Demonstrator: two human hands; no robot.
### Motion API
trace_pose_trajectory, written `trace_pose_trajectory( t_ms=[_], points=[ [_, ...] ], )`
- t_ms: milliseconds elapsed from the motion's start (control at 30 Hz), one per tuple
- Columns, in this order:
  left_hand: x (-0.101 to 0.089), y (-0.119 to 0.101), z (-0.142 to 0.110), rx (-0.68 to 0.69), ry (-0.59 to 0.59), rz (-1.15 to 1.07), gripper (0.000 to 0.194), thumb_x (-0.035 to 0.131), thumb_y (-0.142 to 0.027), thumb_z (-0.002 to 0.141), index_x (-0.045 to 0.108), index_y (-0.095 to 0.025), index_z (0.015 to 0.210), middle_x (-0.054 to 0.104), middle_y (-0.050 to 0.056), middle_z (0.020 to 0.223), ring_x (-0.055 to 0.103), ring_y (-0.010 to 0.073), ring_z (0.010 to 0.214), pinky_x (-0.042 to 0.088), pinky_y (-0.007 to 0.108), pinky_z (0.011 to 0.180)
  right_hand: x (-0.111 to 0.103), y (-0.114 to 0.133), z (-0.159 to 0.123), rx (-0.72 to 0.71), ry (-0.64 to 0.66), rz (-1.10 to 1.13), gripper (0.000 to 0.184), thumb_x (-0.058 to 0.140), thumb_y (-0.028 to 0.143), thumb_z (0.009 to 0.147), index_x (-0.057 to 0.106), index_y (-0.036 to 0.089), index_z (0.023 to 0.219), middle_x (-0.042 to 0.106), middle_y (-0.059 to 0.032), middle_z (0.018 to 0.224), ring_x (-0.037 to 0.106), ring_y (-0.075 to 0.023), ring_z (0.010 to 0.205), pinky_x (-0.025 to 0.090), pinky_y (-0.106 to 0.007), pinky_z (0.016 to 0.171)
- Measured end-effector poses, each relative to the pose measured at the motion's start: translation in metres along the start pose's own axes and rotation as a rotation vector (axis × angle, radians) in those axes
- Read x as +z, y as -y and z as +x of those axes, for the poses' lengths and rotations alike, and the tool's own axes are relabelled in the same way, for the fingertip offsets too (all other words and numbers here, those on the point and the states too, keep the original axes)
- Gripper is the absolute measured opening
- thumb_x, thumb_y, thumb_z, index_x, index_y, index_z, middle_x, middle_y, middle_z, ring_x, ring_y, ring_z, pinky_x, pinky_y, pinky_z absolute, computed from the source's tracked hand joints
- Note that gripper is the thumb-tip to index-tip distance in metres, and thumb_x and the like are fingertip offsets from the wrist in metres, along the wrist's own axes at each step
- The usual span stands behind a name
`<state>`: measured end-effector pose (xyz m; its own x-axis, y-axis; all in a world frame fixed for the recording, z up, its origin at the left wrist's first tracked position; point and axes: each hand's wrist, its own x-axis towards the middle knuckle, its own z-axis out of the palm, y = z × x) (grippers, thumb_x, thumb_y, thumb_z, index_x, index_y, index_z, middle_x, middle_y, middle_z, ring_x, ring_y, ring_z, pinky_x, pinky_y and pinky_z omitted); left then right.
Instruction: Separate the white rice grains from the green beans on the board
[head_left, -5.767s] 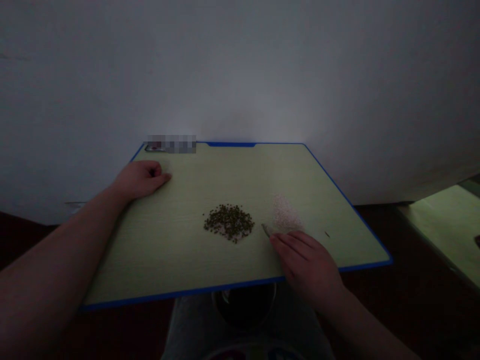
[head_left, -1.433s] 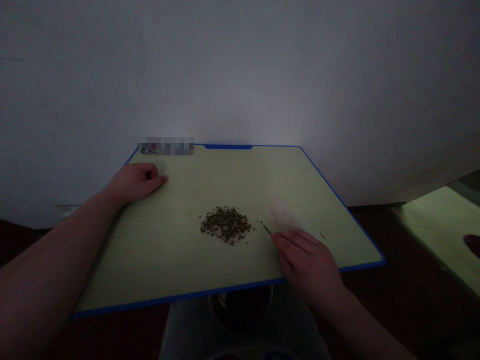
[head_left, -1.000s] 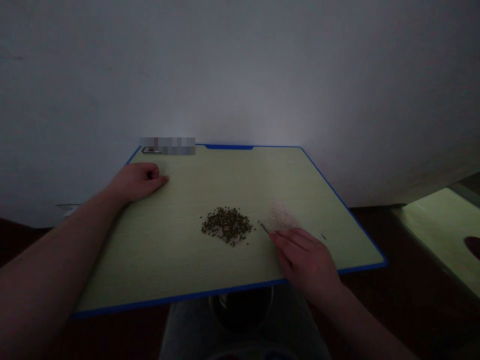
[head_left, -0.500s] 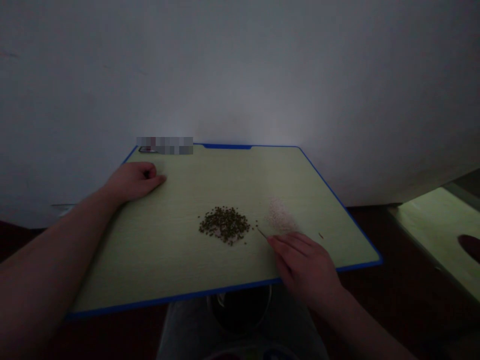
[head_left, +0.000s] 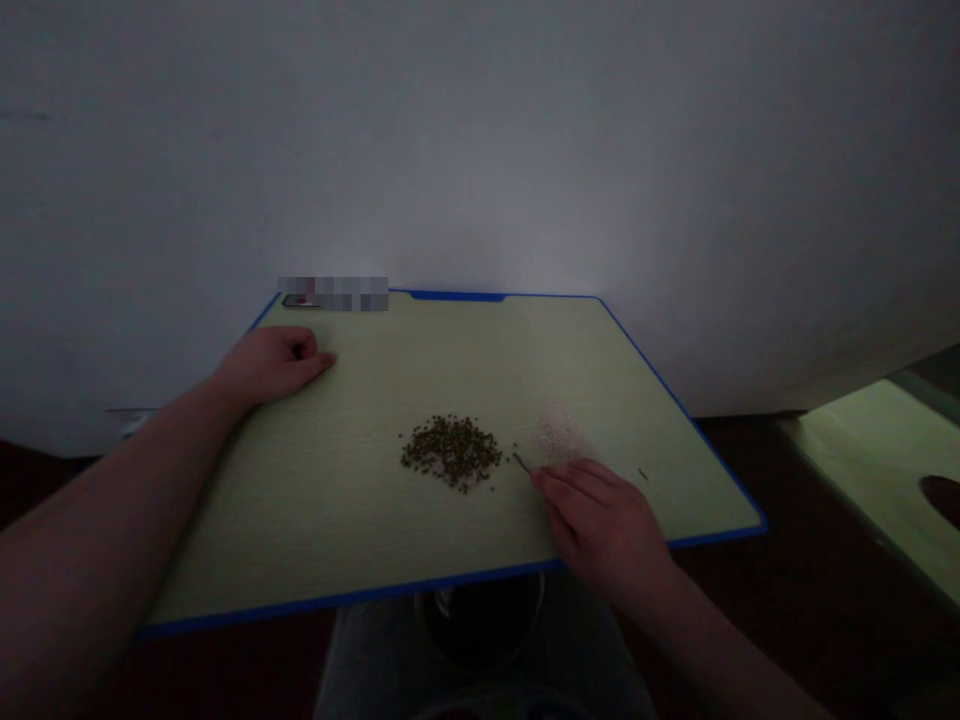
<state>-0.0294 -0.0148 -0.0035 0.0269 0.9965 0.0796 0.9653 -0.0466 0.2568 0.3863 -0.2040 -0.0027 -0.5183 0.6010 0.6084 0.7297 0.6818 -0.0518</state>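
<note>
A pale green board with a blue rim [head_left: 315,520] lies in front of me in dim light. In its middle sits a heap of small dark green beans [head_left: 450,450] mixed with a few pale grains. To the right of it is a small pile of white grains [head_left: 556,432]. My right hand [head_left: 600,520] rests between the two piles, fingers pinched on thin tweezers [head_left: 520,462] whose tip points at the bean heap's right edge. My left hand [head_left: 274,362] lies curled in a loose fist on the board's far left, holding nothing I can see.
A white wall stands right behind the board. Below the board's near edge sits a dark round bowl [head_left: 480,620] on my lap. A second green surface [head_left: 885,470] is at the right, with a dark object [head_left: 941,492] on it. One stray bean [head_left: 642,473] lies right of my hand.
My right hand with the tweezers has crept slightly left, from beside the white pile toward the bean heap. The left hand has stayed in place.
</note>
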Motion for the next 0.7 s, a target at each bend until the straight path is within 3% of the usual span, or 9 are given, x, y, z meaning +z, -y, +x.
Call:
trace_pose_trajectory(
  t_ms=[700],
  points=[
    [0.0022, 0.0012, 0.0011, -0.006, 0.007, 0.014, 0.043, 0.050, -0.066, 0.076, 0.047, -0.025, 0.065, 0.051, -0.001, 0.057, 0.049, 0.0171, 0.061, 0.035, 0.032, 0.061, 0.0026, 0.0103, -0.0013, -0.017, -0.002, 0.010, 0.028, 0.052, 0.005, 0.093, 0.078, 0.007, 0.102, 0.082, -0.0122, 0.091, 0.075, -0.0227, 0.076, 0.065, -0.035, 0.074]
  ],
)
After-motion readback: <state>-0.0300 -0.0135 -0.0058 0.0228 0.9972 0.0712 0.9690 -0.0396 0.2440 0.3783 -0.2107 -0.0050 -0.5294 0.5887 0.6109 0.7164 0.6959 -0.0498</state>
